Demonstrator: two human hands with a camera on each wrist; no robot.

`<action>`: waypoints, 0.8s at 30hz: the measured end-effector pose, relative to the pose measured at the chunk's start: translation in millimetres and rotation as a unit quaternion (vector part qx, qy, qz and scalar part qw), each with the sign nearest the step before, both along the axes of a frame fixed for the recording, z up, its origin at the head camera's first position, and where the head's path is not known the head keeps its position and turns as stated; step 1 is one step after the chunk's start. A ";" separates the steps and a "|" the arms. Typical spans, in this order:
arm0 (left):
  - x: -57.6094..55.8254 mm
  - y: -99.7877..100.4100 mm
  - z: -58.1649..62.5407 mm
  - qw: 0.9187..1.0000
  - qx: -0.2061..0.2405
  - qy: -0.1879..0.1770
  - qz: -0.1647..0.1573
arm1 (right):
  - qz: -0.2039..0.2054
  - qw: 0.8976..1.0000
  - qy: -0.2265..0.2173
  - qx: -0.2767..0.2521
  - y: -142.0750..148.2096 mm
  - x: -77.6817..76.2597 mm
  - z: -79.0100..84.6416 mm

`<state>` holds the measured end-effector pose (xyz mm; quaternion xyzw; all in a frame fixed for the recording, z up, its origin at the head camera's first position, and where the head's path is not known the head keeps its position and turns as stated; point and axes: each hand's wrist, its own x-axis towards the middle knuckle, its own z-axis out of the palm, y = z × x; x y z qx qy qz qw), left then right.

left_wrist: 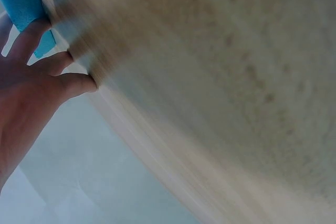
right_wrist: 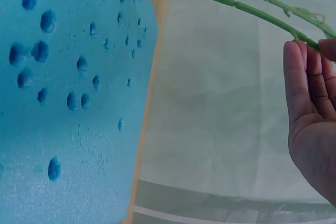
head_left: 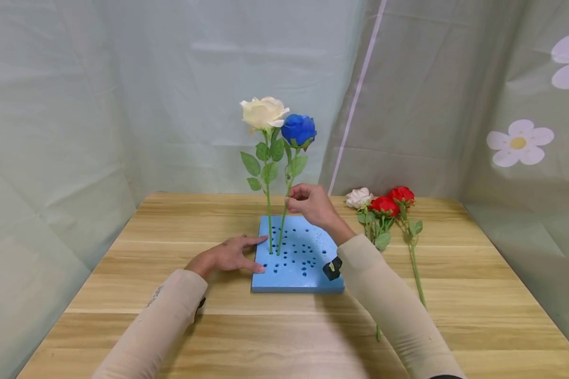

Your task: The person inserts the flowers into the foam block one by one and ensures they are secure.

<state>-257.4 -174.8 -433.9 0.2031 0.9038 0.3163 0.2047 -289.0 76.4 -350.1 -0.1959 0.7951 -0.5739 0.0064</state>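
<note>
A blue foam board [head_left: 289, 285] full of small holes lies on the table. Two artificial roses rise from it: a white rose [head_left: 264, 113], upright on the left, and a blue rose [head_left: 297, 130], its stem leaning slightly right. My right hand [head_left: 314, 205] pinches the blue rose's stem [right_wrist: 233, 4] partway up, between thumb and fingertips. Both stems' lower ends meet the board close together. At the board's left edge rests my left hand [head_left: 232, 254], thumb and fingers spread. In the left wrist view, its fingers [left_wrist: 32, 38] touch the board and the tabletop.
To the right lie loose roses: a pale pink rose [head_left: 359, 197] and two red roses [head_left: 384, 205], their stems pointing toward the front. The wooden table [head_left: 180, 221] is enclosed by hanging cloth [head_left: 246, 47] at the back and sides.
</note>
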 end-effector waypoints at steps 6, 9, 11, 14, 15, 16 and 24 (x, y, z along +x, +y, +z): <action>0.5 -0.5 1.3 1.000 0.003 -0.003 0.003 | 0.018 1.000 0.015 -0.012 -3.7 5.5 0.5; 0.6 0.1 2.1 1.000 -0.001 -0.009 0.006 | 0.019 1.000 0.013 -0.016 -5.0 6.6 -0.7; 0.2 -0.2 2.5 1.000 -0.003 -0.009 0.006 | 0.021 1.000 0.018 -0.013 -6.2 7.1 -1.3; -0.2 -0.4 2.9 1.000 0.000 -0.009 0.008 | 0.027 0.999 0.037 -0.006 -7.3 8.0 -2.1; -0.2 -0.4 3.0 1.000 0.001 -0.008 0.006 | 0.029 0.999 0.041 -0.004 -7.4 8.2 -2.7; -0.2 -0.2 2.8 1.000 0.003 -0.007 0.005 | 0.029 0.999 0.045 -0.001 -7.4 8.3 -3.4; 0.1 -0.1 1.9 1.000 -0.001 -0.005 0.003 | 0.056 0.997 0.044 0.010 -8.0 11.2 -6.3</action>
